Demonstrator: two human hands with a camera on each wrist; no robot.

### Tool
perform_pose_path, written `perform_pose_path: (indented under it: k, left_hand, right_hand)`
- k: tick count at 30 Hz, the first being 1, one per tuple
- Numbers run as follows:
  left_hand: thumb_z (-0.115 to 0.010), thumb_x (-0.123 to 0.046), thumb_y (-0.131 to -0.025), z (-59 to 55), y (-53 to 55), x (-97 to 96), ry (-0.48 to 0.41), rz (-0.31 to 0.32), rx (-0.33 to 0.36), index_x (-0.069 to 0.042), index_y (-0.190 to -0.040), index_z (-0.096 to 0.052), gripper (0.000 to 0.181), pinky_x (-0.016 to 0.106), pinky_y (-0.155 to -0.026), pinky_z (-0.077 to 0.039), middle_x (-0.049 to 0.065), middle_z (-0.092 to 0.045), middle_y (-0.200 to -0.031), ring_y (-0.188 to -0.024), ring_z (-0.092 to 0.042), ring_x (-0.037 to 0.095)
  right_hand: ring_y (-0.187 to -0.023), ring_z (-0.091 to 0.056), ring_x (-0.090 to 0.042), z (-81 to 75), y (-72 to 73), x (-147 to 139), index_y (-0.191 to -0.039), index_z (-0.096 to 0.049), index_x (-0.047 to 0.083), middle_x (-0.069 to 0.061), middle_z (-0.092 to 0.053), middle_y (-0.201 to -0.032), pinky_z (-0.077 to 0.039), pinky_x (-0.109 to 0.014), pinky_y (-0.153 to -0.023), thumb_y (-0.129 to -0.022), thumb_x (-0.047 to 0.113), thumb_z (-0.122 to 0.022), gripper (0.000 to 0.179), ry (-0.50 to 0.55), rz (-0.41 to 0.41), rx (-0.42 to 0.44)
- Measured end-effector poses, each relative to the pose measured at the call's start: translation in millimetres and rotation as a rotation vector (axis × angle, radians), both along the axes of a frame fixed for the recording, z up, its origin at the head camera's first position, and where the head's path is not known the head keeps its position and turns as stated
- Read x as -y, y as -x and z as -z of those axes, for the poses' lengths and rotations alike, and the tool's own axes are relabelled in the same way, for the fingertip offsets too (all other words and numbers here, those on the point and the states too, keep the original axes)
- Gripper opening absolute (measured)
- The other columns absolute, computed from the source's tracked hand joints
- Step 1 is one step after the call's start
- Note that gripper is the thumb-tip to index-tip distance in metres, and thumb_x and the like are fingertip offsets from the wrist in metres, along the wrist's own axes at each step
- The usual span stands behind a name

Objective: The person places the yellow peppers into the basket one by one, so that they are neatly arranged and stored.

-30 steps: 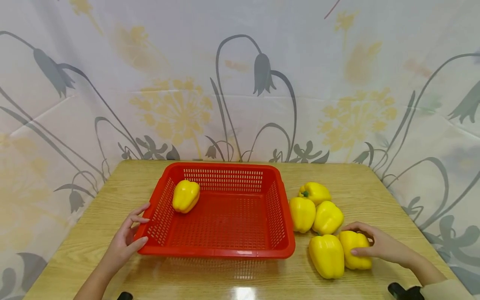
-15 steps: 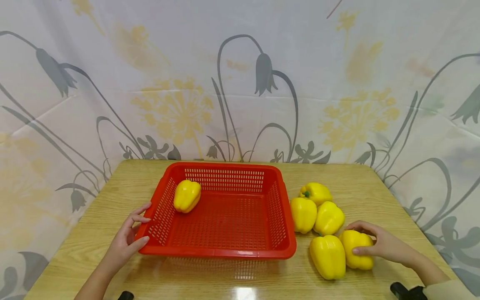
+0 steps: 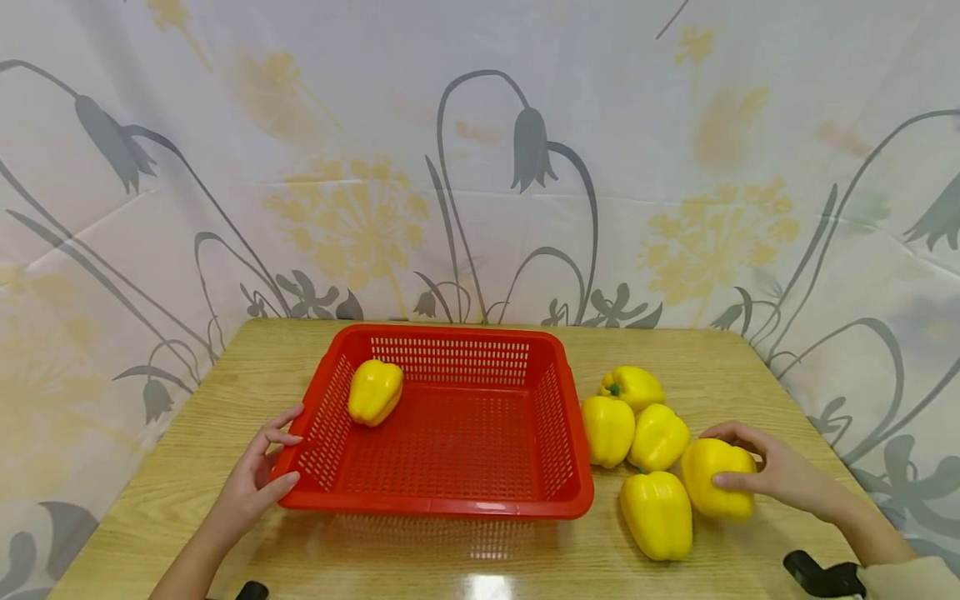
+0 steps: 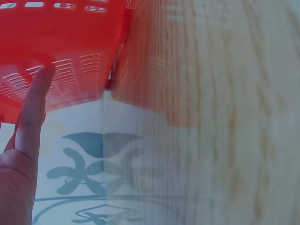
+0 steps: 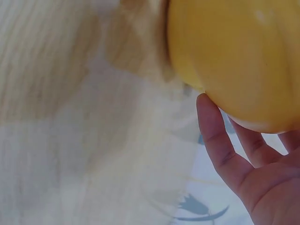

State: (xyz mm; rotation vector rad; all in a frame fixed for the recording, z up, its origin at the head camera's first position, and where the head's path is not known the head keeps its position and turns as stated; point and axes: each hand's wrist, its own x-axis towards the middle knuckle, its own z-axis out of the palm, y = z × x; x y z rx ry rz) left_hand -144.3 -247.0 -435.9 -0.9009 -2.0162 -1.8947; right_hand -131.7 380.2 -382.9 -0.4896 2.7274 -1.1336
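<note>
My right hand [image 3: 776,475] grips a yellow bell pepper [image 3: 716,479], thumb on the near side and fingers behind it. The right wrist view shows this pepper [image 5: 239,61] large, with fingertips against its lower side. At the left, my left hand [image 3: 251,479] rests against the outer side of a red plastic basket [image 3: 435,505], fingers fairly straight and spread at its rim. In the left wrist view a straight digit touches the basket's slotted wall [image 4: 79,47]. Inside the basket, toward its back left, lies another yellow bell pepper [image 3: 375,392].
Several more yellow peppers lie right of the basket: one with a green stem [image 3: 633,387] behind, and a single pepper [image 3: 656,515] nearest the front. All stand on a wood-grain table [image 3: 375,558]. A flower-patterned cloth [image 3: 480,208] hangs behind it.
My right hand has taken hold of the pepper and raised it slightly, away from the front pepper. My left hand and the basket stay in place.
</note>
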Motion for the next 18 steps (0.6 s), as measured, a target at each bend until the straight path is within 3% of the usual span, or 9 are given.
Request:
perform_pose_path:
  k: [7,18]
  left_hand:
    - [-0.045,0.025,-0.075,-0.1,0.2,0.2,-0.005,-0.001,0.001,0.011,-0.110,-0.043,0.037,0.016,-0.092,-0.036,0.008,-0.031,-0.145,-0.128,-0.030,0.013]
    - [-0.045,0.025,-0.075,-0.2,0.4,-0.3,0.004,-0.006,-0.004,0.011,-0.109,-0.043,0.037,0.017,-0.094,-0.031,0.009,-0.031,-0.145,-0.130,-0.027,0.012]
  right_hand:
    - [-0.087,-0.051,-0.011,-9.1,3.8,8.2,-0.122,-0.051,0.007,-0.002,-0.056,-0.106,-0.047,-0.028,-0.067,-0.085,0.014,-0.067,0.041,0.001,0.025,-0.034]
    - [-0.087,-0.053,-0.011,-20.1,12.6,22.3,-0.122,-0.050,0.007,-0.002,-0.056,-0.107,-0.048,-0.028,-0.066,-0.085,0.010,-0.067,0.041,0.042,-0.006,-0.074]
